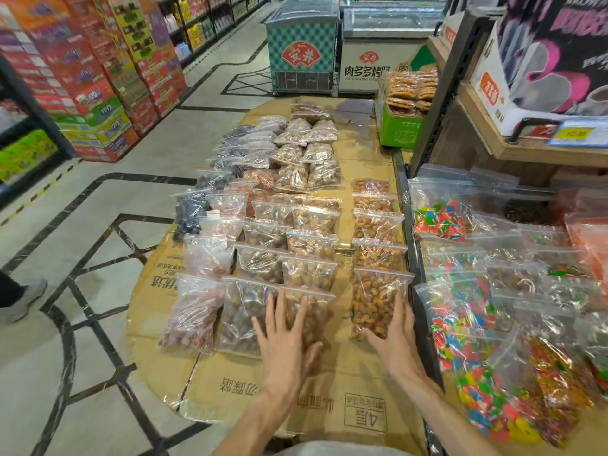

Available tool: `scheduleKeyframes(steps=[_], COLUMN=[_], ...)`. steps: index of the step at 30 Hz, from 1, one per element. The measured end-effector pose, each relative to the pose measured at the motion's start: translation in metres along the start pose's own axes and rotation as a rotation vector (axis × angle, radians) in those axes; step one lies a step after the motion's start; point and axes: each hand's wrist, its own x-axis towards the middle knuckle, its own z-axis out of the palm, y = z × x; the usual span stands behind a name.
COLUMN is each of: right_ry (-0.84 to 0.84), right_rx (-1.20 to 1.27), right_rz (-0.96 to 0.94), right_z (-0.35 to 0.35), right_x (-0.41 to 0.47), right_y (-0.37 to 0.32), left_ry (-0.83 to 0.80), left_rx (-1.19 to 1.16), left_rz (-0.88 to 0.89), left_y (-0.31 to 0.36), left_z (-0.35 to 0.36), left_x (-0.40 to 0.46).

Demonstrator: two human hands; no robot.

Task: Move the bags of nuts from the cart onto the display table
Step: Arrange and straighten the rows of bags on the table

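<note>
Head view: placing step. Left hand [283, 337] lies flat, fingers straight, on a nut bag [307, 315] at counter [345, 383] near edge; right hand [394, 337] flat against orange bag [375, 297], w/o grasping. Next, I judge: fetch more bags; cart not visible.

clear bags of brown nuts [375, 301], tan cardboard [355, 373]

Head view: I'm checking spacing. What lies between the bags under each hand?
Head view: bare cardboard separates the left hand's nut bag from the right hand's bag.
</note>
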Motion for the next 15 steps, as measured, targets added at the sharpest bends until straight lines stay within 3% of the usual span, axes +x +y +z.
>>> scheduleKeyframes(steps=[5,10,15], right_ry=[0.039,0.071,0.027], right_rx=[-0.170,-0.261,-0.294], right_rz=[-0.002,-0.046,-0.028], right_z=[0.003,0.005,0.004], right_x=[0.001,-0.010,-0.009], right_y=[-0.003,-0.005,-0.003], left_ry=[-0.133,0.017,0.014], left_rx=[0.106,0.112,0.142], left_rz=[-0.052,-0.034,-0.055], left_y=[-0.006,-0.033,-0.050], left_z=[-0.003,0.013,0.023], left_x=[0.004,-0.007,-0.001])
